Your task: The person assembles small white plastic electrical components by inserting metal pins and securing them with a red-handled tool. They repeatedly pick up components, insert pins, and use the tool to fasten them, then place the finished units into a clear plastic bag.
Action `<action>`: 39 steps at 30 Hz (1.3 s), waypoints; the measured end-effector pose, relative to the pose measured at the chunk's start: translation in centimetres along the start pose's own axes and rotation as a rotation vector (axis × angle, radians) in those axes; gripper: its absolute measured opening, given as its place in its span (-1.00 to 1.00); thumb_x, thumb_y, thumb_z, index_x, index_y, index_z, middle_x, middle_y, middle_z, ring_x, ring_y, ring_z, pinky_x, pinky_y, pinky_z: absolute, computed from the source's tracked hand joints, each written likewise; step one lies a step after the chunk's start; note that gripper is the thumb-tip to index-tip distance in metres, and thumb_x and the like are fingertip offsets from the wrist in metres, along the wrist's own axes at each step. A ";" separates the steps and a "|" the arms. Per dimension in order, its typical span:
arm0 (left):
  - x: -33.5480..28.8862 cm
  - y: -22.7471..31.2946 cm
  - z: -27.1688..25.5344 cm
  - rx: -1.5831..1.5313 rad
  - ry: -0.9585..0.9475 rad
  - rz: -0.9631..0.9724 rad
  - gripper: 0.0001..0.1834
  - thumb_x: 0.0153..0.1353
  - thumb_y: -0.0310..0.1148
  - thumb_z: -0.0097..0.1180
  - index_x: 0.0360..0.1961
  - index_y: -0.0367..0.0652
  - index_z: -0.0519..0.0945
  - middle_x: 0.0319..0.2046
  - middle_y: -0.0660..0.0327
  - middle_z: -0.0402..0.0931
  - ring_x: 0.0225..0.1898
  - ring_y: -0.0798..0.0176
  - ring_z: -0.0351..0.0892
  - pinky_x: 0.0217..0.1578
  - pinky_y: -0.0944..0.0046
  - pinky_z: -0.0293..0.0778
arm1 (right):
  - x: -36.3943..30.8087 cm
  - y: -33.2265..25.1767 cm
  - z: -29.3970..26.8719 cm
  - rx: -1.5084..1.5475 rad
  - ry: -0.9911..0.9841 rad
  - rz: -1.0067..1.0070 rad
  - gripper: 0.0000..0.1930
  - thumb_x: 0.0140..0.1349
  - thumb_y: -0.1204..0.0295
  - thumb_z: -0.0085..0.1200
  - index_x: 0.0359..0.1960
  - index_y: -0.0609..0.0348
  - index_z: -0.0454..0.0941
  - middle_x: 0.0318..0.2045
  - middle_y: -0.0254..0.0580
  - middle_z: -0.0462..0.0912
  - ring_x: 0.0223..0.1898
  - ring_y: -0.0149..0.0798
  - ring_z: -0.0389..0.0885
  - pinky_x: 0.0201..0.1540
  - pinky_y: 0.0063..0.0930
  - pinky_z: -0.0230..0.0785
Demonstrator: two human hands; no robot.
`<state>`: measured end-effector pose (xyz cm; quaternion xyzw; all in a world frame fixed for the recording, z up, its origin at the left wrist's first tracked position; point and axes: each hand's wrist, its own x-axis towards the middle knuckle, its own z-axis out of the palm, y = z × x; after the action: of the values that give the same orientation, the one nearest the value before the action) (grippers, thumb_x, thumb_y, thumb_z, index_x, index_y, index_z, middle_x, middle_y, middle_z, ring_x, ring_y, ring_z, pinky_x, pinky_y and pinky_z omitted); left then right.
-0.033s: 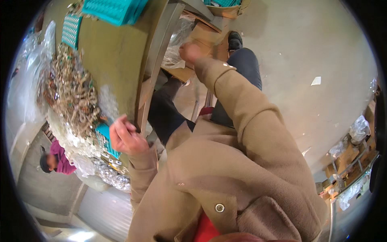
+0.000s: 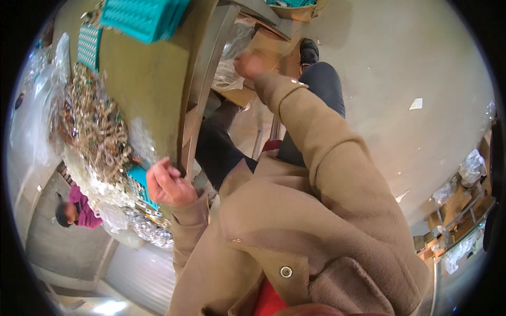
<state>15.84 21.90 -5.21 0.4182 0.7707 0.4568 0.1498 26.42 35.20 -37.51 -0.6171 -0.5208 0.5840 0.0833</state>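
My left hand [image 2: 169, 184] is over the edge of the olive-topped table [image 2: 161, 79], its fingers curled in; I cannot make out whether something small is pinched in them. Just beside it on the table lies a teal tray [image 2: 140, 181], partly hidden by the hand. My right hand [image 2: 249, 66] is lower, beside the table, in front of clear plastic film [image 2: 227, 76] and a cardboard box [image 2: 266, 47]. It is blurred and its fingers do not show clearly. A large heap of small beige and metallic parts [image 2: 97, 124] covers the table's far side.
A stack of teal trays [image 2: 139, 18] and a single teal tray [image 2: 89, 47] with small pieces lie further along the table. White and silvery bags [image 2: 147, 229] border the heap. Across the table is a person in purple [image 2: 84, 208]. Cartons [image 2: 456, 203] stand at the right.
The view has shifted slightly, so the table and trays sit a little lower in the picture. Both hands keep nearly the same pose and place.
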 end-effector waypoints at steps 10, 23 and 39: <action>0.1 -0.5 -0.1 0.112 -0.069 0.127 -0.72 0.38 -0.32 -0.09 -0.43 -0.28 0.48 -0.60 0.32 0.23 -0.63 0.54 0.08 -0.56 0.51 -0.03 | 1.8 1.7 6.1 -0.230 0.231 -0.609 -0.55 0.23 0.22 0.11 0.18 -0.14 0.44 -0.22 -0.07 0.68 -0.14 -0.01 0.66 -0.11 -0.12 0.48; 0.3 -0.5 0.0 0.088 -0.087 0.099 -0.69 0.39 -0.20 -0.01 -0.39 -0.23 0.41 -0.59 0.31 0.21 -0.62 0.54 0.07 -0.56 0.51 -0.01 | 4.2 4.5 6.5 -0.312 0.051 0.012 -0.85 0.17 0.43 0.04 -0.30 0.04 0.67 -0.31 -0.18 0.69 -0.24 -0.01 0.69 -0.37 -0.03 0.45; -0.2 -1.1 -0.5 0.041 -0.093 0.214 -0.55 0.25 -0.09 0.13 -0.47 -0.37 0.52 -0.71 0.28 0.29 -0.68 0.41 0.25 -0.61 0.43 0.13 | 5.6 -6.4 11.6 -0.460 0.051 -0.787 -0.73 0.15 0.52 0.06 -0.09 0.24 0.55 -0.17 0.08 0.60 -0.10 -0.03 0.56 -0.05 -0.07 0.37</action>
<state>15.07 21.18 -5.83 0.5218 0.7231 0.4343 0.1273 12.27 36.29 -40.03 -0.3889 -0.8296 0.3616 0.1726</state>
